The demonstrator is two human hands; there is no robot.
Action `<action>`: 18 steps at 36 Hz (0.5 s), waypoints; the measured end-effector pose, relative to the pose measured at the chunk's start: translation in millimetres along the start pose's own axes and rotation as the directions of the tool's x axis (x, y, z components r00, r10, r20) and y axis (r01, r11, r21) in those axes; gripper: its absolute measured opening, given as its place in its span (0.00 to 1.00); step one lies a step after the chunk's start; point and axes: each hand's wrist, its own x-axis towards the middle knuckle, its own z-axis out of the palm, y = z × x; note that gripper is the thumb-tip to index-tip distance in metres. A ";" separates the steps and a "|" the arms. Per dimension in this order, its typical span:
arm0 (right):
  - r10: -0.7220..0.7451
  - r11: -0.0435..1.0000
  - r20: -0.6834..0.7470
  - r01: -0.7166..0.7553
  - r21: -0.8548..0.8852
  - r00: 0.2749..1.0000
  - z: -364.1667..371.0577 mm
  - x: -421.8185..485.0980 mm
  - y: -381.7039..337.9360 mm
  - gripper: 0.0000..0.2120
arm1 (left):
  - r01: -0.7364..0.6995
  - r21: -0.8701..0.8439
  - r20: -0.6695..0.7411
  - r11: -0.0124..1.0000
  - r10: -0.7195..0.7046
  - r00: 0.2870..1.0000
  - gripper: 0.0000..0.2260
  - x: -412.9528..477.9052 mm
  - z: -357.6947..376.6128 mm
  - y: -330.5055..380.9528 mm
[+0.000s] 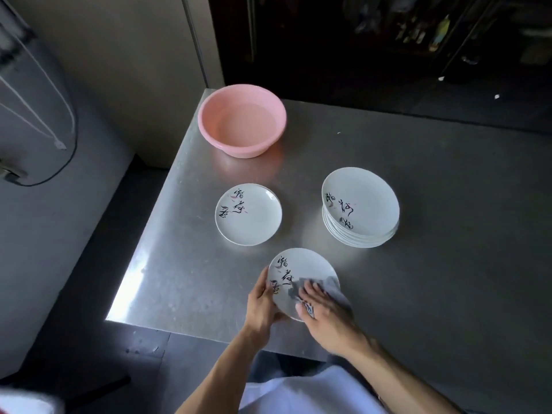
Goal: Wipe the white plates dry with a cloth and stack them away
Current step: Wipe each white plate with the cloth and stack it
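A white plate (301, 265) with black brush lettering is tilted up near the table's front edge. My left hand (261, 303) grips its left rim, fingers curled round the edge. My right hand (324, 312) presses a grey cloth (328, 283) flat against the plate's lower right face, fingers fairly straight, the cloth draped under the palm. A second plate of the same kind (254, 222) lies flat on the steel table to the left of centre. A stack of several such plates (367, 210) stands to the right.
A pink plastic basin (209, 121) sits at the table's far left corner. The steel table (448, 234) extends to the right; its left edge and front left corner drop to the floor. A dark shelf unit stands behind.
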 end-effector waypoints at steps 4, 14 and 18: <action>0.056 0.995 0.053 -0.051 -0.089 0.997 0.3 34.9 6.6 0.21 | 0.019 0.047 0.017 0.999 -0.020 1.000 0.22 2.8 6.9 -2.3; -0.034 0.989 0.334 -0.016 0.146 0.942 -0.3 13.0 -10.6 0.25 | 0.119 0.015 -0.018 0.993 -0.119 0.993 0.19 10.3 11.4 -2.7; -0.083 0.970 0.326 0.002 0.242 0.942 -13.5 -9.7 7.2 0.23 | 0.123 0.037 -0.040 0.992 -0.122 0.992 0.24 4.8 7.5 -1.3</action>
